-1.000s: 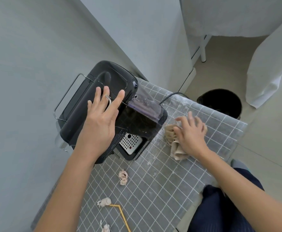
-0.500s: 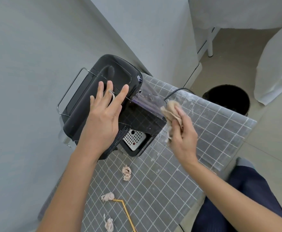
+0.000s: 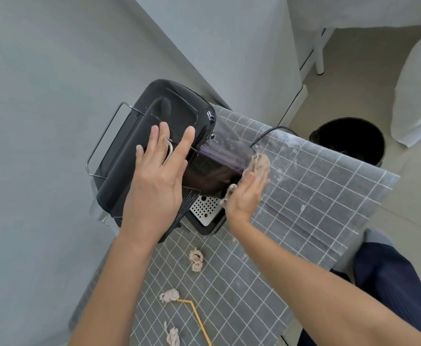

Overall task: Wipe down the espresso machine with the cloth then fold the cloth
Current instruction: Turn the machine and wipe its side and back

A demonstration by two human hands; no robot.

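A black espresso machine with a wire rail stands at the back left of a grey grid-patterned table, against the wall. My left hand lies flat on its top, fingers straight. My right hand presses a crumpled beige cloth against the machine's right side, by the translucent water tank. The cloth shows above my fingers and at my palm's left edge. The perforated drip tray is visible below, between my hands.
Three small crumpled scraps and a yellow stick lie on the table's near part. A black cable runs off the back edge. A black bin stands on the floor to the right.
My right hand picked the cloth up from the table, lifted it and brought it left against the machine's right side. My left hand stayed on the machine's top.
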